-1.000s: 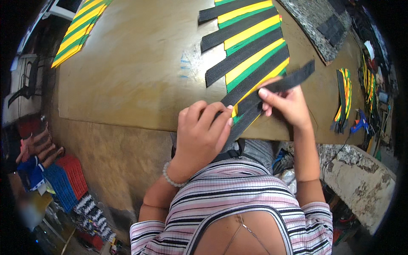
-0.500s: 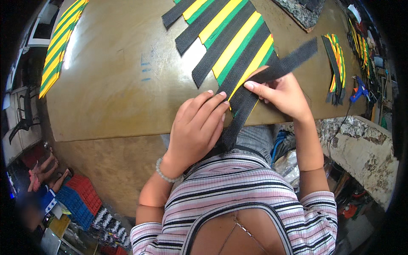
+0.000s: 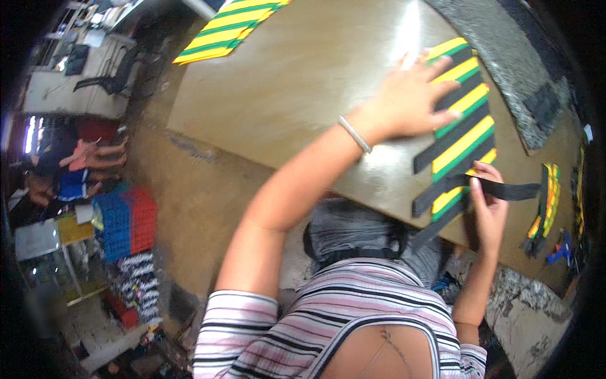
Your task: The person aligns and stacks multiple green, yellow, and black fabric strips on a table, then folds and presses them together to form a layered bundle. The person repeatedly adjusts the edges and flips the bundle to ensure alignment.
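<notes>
A piece made of slanting black, yellow and green strips (image 3: 464,151) lies on the tabletop, its loose ends staggered along the left side. My left hand (image 3: 413,95), slightly blurred, is over the far part of this piece with fingers spread and nothing held. At the near right edge, my right hand (image 3: 489,211) pinches a black webbing strip (image 3: 514,191) between thumb and fingers. One end of that strip sticks out to the right; the rest crosses the striped piece. The lowest black end hangs past the table's near edge.
The brown table (image 3: 284,95) bears a stack of yellow-green striped strips (image 3: 233,28) at far left. A dark slab (image 3: 505,69) lies at far right. Bundled strips (image 3: 546,205) and a blue glue gun (image 3: 560,249) lie at right. Blue and red crates (image 3: 120,221) and people are at left.
My left hand has moved from the near end of the striped piece up to its far part, fingers now spread. My right hand still pinches the black webbing strip. The view has shifted.
</notes>
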